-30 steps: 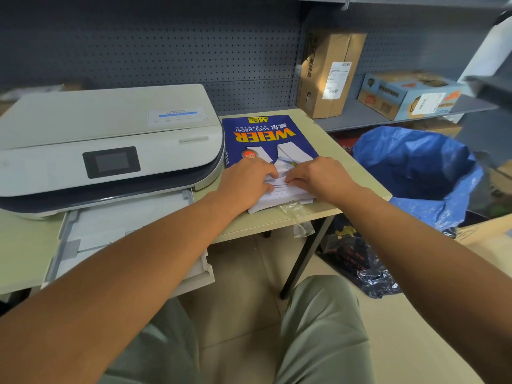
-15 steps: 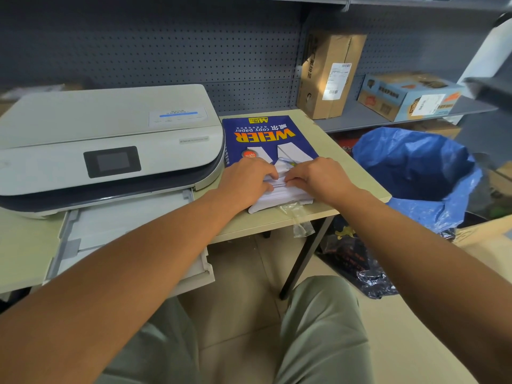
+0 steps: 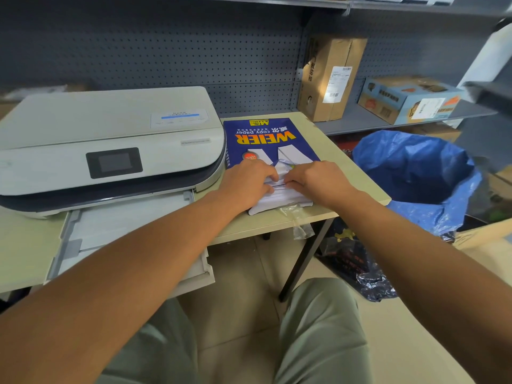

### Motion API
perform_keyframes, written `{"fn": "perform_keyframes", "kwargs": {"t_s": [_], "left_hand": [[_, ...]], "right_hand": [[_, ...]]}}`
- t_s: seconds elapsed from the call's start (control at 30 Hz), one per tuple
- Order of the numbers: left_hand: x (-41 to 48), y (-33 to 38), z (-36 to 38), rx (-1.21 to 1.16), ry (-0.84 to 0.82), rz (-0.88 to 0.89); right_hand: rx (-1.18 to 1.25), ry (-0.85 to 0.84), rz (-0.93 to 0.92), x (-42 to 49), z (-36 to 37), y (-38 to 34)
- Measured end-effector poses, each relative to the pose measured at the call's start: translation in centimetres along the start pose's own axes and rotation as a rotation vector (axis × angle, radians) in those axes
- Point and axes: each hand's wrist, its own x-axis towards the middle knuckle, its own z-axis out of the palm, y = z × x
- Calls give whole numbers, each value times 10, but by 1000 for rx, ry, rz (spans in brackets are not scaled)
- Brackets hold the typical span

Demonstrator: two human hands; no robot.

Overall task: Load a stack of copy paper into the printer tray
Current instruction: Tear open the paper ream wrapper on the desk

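A blue ream of copy paper (image 3: pixel 263 139) lies on the table right of the white printer (image 3: pixel 110 139). Its near end is torn open and white sheets (image 3: pixel 279 200) show there. My left hand (image 3: pixel 246 181) and my right hand (image 3: pixel 318 181) both rest on that open end, fingers curled into the wrapper and the top sheets, thumbs nearly touching. The printer tray (image 3: pixel 124 231) is pulled out toward me below the printer, with my left forearm crossing over its right part.
A scrap of clear plastic (image 3: pixel 299 223) hangs off the table's front edge (image 3: pixel 263 234). A bin lined with a blue bag (image 3: pixel 415 173) stands right of the table. Cardboard boxes (image 3: pixel 332 79) sit on the grey shelf behind. My knees are below the table.
Hardly anything has moved. Both hands stay on the open end of the ream, with only slight finger shifts.
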Motion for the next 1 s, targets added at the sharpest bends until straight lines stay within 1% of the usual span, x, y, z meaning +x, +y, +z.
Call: {"fn": "perform_keyframes", "kwargs": {"t_s": [0.07, 0.17, 0.23, 0.47, 0.57, 0.63, 0.8, 0.9, 1.0], "left_hand": [[-1, 0, 0, 3, 15, 17], [-3, 3, 1, 44, 49, 51], [-6, 3, 2, 80, 75, 73], [-18, 9, 3, 204, 137, 159], [-25, 11, 6, 200, 168, 182], [-29, 13, 7, 180, 179, 176], [-35, 20, 2, 165, 183, 201], [-41, 19, -4, 154, 159, 227], [-52, 16, -9, 125, 116, 229]], "right_hand": [[-60, 35, -2, 1, 7, -3], [-95, 136, 4, -1, 15, -7], [-90, 205, 29, -6, 19, -9], [-21, 367, 55, -21, 26, -18], [24, 347, 83, -29, 32, -20], [60, 295, 117, -30, 35, -21], [19, 205, 149, -27, 27, -27], [2, 191, 195, -31, 21, -32], [66, 225, 213, -47, 21, -37]]}}
